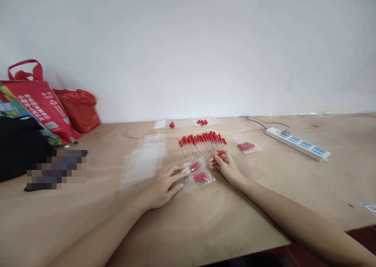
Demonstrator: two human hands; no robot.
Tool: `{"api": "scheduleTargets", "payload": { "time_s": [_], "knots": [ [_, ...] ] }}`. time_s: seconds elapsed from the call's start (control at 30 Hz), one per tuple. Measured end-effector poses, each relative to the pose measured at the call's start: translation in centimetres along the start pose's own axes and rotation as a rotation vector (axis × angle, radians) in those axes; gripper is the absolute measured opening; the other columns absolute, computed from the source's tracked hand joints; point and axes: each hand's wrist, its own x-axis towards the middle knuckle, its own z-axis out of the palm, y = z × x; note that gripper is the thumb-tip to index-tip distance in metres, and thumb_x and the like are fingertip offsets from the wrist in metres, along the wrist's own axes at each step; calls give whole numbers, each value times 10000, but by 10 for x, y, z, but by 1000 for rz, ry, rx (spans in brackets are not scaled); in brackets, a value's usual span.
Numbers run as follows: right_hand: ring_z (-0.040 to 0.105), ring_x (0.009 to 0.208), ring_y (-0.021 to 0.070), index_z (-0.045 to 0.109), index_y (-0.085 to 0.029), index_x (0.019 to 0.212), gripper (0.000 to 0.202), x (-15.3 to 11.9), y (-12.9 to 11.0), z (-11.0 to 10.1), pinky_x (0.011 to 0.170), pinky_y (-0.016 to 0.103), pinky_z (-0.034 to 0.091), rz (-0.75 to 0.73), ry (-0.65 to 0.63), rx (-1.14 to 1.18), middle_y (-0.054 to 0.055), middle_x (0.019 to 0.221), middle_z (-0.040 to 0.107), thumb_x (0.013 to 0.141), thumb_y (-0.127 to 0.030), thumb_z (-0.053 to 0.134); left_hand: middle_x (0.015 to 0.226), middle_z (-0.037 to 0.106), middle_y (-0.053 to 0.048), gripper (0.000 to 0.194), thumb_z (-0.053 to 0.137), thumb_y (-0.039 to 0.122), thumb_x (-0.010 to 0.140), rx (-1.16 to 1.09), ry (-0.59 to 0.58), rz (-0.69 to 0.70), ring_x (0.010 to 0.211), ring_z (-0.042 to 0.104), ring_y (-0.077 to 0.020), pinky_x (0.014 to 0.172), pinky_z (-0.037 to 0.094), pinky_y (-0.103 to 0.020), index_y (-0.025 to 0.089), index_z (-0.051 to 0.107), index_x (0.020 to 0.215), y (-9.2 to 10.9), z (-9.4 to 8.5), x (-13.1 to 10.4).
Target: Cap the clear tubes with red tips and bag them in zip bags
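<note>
My right hand (225, 167) pinches a dropper (219, 154) by its red rubber bulb, the clear tube slanting down toward a bag. That clear zip bag (194, 184) lies in front of me with several red-bulbed droppers (199, 177) inside. At the bag's left end, my left hand (168, 184) grips it between fingers and thumb; the exact contact of the fingertips is hard to make out. Just beyond both hands, a row of loose droppers (202, 138) lies with bulbs pointing away from me. Left of the row, flat zip bags (141, 163) overlap each other.
Right of the row lies a filled zip bag (246, 146). Near the wall are clear tubes (183, 123) and small red bulbs (202, 122). A white power strip (296, 143) with a cable is at right. Red bags (78, 110) and a black item (23, 145) stand at left.
</note>
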Motion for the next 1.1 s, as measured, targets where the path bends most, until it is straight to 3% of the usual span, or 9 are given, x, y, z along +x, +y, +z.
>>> {"api": "scheduleTargets", "payload": {
  "time_s": [0.1, 0.2, 0.4, 0.5, 0.7, 0.77, 0.9, 0.97, 1.1],
  "knots": [
    [583, 567, 112, 396, -210, 849, 336, -1, 1, 1, 603, 291, 494, 56, -53, -32, -42, 643, 541, 654, -400, 594, 1235, 430, -59, 348, 421, 256, 852, -2, 9, -3, 1146, 391, -224, 958, 333, -409, 272, 463, 1197, 2, -1, 0],
    [508, 497, 82, 499, -171, 786, 294, -4, 3, 1, 508, 236, 446, 68, -148, -175, -39, 594, 519, 614, -366, 636, 1231, 431, -73, 360, 422, 260, 851, 0, 11, -11, 1149, 388, -218, 965, 330, -400, 240, 443, 1209, 3, -2, 0],
    [449, 470, 60, 533, -161, 764, 257, -2, 8, -1, 443, 194, 376, -42, -218, -351, -30, 635, 544, 578, -267, 674, 1243, 419, -77, 369, 414, 251, 851, -1, 5, -21, 1159, 379, -221, 966, 331, -406, 241, 434, 1220, 2, -1, 0],
    [457, 472, 76, 583, -148, 684, 150, 0, 8, -3, 447, 197, 364, -43, -340, -477, -19, 564, 547, 645, -288, 623, 1228, 431, -76, 361, 423, 256, 849, -1, 15, -5, 1148, 389, -221, 960, 337, -407, 243, 450, 1209, 0, 0, 0],
    [561, 663, 136, 637, -162, 698, 236, -1, -1, -2, 596, 248, 435, -141, -516, -493, 22, 719, 618, 751, -350, 504, 1222, 430, -61, 362, 413, 242, 851, 4, 17, 10, 1143, 396, -214, 958, 345, -387, 272, 458, 1209, 1, -1, 0],
    [556, 603, 130, 628, -161, 772, 259, 0, -5, -2, 558, 247, 436, -75, -455, -443, 14, 671, 611, 748, -387, 503, 1222, 430, -62, 363, 417, 244, 850, 8, 15, 9, 1143, 396, -213, 958, 346, -383, 268, 457, 1209, 1, -1, 0],
    [497, 492, 101, 584, -155, 787, 290, 2, -7, -1, 417, 201, 366, 10, -162, -493, 4, 626, 584, 682, -425, 587, 1227, 425, -76, 356, 424, 260, 847, 18, 5, 0, 1148, 393, -220, 962, 341, -391, 244, 465, 1201, 1, -1, 1],
    [457, 438, 83, 576, -150, 810, 333, 1, -7, 1, 376, 189, 324, 83, -174, -482, -18, 578, 557, 623, -415, 649, 1228, 424, -83, 356, 426, 267, 847, 15, 6, 0, 1147, 392, -224, 961, 341, -394, 230, 465, 1199, 1, -1, 1],
    [444, 416, 65, 593, -128, 757, 367, -3, -6, 6, 400, 187, 332, 218, -358, -362, -41, 499, 528, 529, -384, 723, 1240, 412, -84, 373, 430, 269, 845, -7, -9, 14, 1155, 386, -220, 968, 334, -392, 228, 441, 1216, 0, -1, 0]
  ]
}}
